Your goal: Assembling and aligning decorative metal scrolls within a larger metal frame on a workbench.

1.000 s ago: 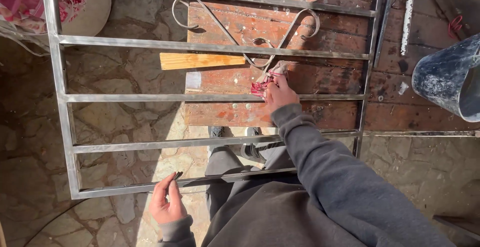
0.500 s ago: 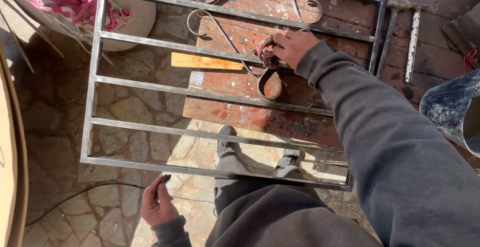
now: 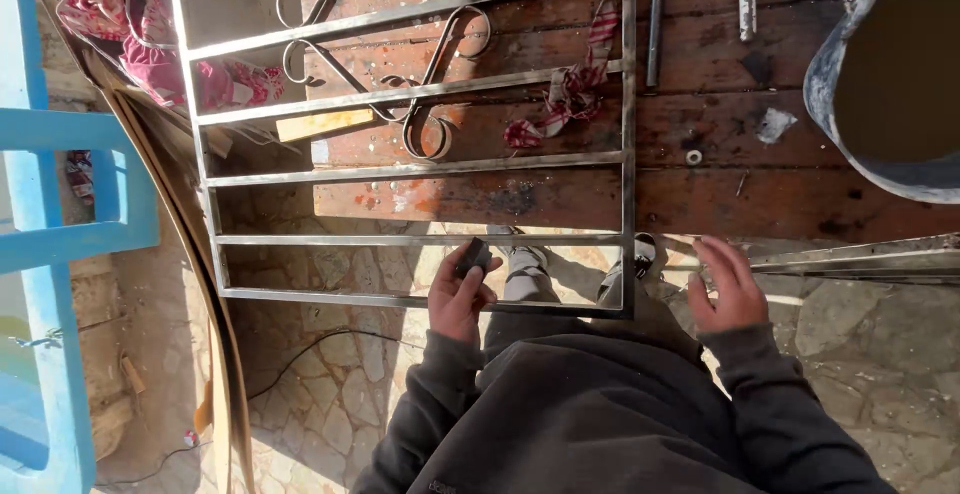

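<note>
Left hand (image 3: pixel 458 299), low centre of frame, pinches a small dark block (image 3: pixel 474 256) against the grey steel barred grille (image 3: pixel 420 168) while the right hand (image 3: pixel 728 289) hovers spread, so the unheld grille could slip off the rust-stained wooden bench (image 3: pixel 720 144).

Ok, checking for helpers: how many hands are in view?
2: left hand grips a small dark object by the metal grille's bottom bar; right hand, open, beside its corner.

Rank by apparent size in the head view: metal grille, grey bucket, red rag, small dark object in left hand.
1. metal grille
2. grey bucket, partly cut off by the frame
3. red rag
4. small dark object, held in the left hand
</note>
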